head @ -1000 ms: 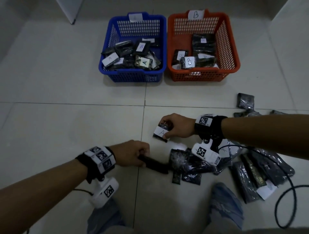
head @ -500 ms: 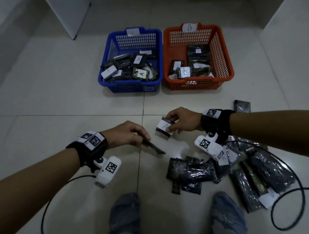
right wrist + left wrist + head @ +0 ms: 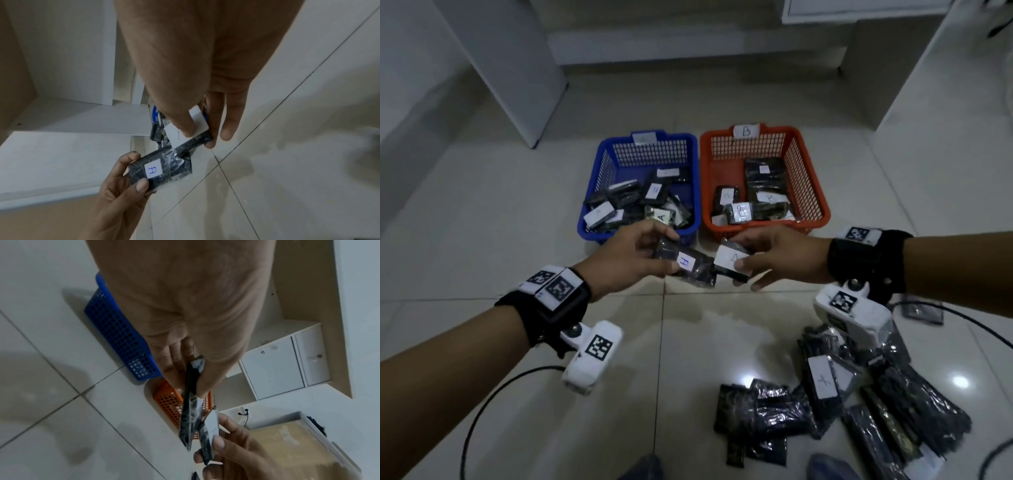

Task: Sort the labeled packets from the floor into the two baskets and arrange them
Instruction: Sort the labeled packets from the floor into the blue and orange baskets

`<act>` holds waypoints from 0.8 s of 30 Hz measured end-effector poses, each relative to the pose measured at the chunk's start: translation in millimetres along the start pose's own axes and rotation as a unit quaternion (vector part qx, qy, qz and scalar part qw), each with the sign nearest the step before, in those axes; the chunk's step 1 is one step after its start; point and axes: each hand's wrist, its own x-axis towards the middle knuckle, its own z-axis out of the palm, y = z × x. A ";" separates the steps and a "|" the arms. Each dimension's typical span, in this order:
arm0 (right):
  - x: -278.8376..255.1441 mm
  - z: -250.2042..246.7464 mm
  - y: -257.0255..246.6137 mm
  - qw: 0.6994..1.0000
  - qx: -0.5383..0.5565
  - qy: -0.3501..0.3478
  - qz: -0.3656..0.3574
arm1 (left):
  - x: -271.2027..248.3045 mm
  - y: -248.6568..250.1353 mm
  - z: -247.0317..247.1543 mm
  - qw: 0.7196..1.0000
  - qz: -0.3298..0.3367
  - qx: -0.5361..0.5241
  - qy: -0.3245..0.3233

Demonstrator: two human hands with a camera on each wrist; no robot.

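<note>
Nearest the viewer, a loose pile of black plastic-wrapped packets (image 3: 835, 407) is lying on the pale tiled floor (image 3: 482, 212) at lower right, some showing white labels. Black cables (image 3: 493, 404) are trailing across the tiles beside it.

Above the floor, both hands are meeting in mid-air, each holding one packet. The left hand (image 3: 626, 257) is pinching a dark packet (image 3: 685, 263) between thumb and curled fingers; its white label reads "A" in the right wrist view (image 3: 153, 170). The right hand (image 3: 780, 257) is pinching a second packet (image 3: 732, 262) with its thumb pressing on a large white label, the other fingers curling underneath. The two packets are touching at their near ends, overlapping slightly.

Farther away, two mesh baskets are sitting side by side on the floor, just beyond the hands. The blue basket (image 3: 599, 178), on the left, is holding a jumble of packets, several labelled "A". The orange basket (image 3: 811, 181), on the right, is wearing a "B" tag and holding stacked packets.

Beyond them, white cabinets (image 3: 517, 61) are standing against the wall.
</note>
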 end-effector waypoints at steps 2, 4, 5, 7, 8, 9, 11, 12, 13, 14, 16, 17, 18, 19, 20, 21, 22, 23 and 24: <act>-4.0 -1.3 -7.4 0.999 -0.010 0.026 -0.019 | -1.5 12.3 -9.5 0.999 0.005 0.032 -0.022; -3.7 -3.9 -10.7 0.997 -0.019 0.057 -0.039 | 1.0 27.6 -20.4 0.997 0.006 0.065 -0.036; -2.3 -5.8 -10.6 0.996 -0.019 0.072 -0.051 | 3.9 35.8 -25.8 0.996 0.005 0.081 -0.036; 2.3 -10.4 -7.2 0.992 -0.008 0.101 -0.074 | 12.9 52.3 -36.8 0.993 0.007 0.113 -0.032; 4.9 -12.0 -3.8 0.990 0.003 0.115 -0.080 | 18.4 58.9 -42.0 0.991 0.010 0.127 -0.029; 6.5 -13.2 0.2 0.987 0.013 0.133 -0.085 | 24.2 64.9 -45.3 0.990 0.014 0.140 -0.023; 10.4 -16.4 9.0 0.981 0.017 0.172 -0.083 | 38.0 70.9 -48.1 0.988 0.023 0.154 0.004; 11.9 -18.7 13.5 0.978 0.010 0.194 -0.078 | 45.8 70.9 -47.8 0.987 0.028 0.156 0.023; 12.4 -22.8 17.4 0.974 -0.002 0.216 -0.073 | 54.7 71.1 -45.1 0.986 0.038 0.156 0.044; 13.3 -28.3 20.4 0.970 -0.016 0.233 -0.068 | 64.4 69.1 -42.9 0.985 0.049 0.154 0.063; 15.6 -41.0 24.0 0.962 -0.034 0.263 -0.062 | 82.5 62.3 -39.0 0.981 0.075 0.152 0.098; 17.6 -47.5 24.6 0.958 -0.034 0.278 -0.062 | 89.6 57.9 -38.5 0.978 0.087 0.146 0.123; 20.2 -52.6 24.3 0.954 -0.029 0.292 -0.064 | 96.1 51.9 -41.7 0.975 0.092 0.135 0.153; 23.6 -56.8 23.9 0.950 -0.026 0.305 -0.066 | 99.9 46.4 -45.9 0.973 0.088 0.118 0.180; 29.1 -59.9 23.6 0.945 -0.027 0.318 -0.070 | 102.0 38.9 -53.6 0.971 0.075 0.104 0.202; 35.1 -60.9 21.8 0.941 -0.031 0.327 -0.077 | 102.1 31.7 -63.1 0.969 0.064 0.093 0.222; 42.1 -59.7 18.7 0.940 -0.031 0.328 -0.083 | 101.0 23.0 -74.4 0.966 0.050 0.079 0.241; 50.6 -57.0 15.0 0.942 -0.024 0.322 -0.087 | 98.2 14.5 -85.4 0.964 0.036 0.061 0.257; 60.5 -53.2 10.3 0.946 -0.017 0.313 -0.089 | 94.7 5.9 -95.6 0.962 0.022 0.042 0.270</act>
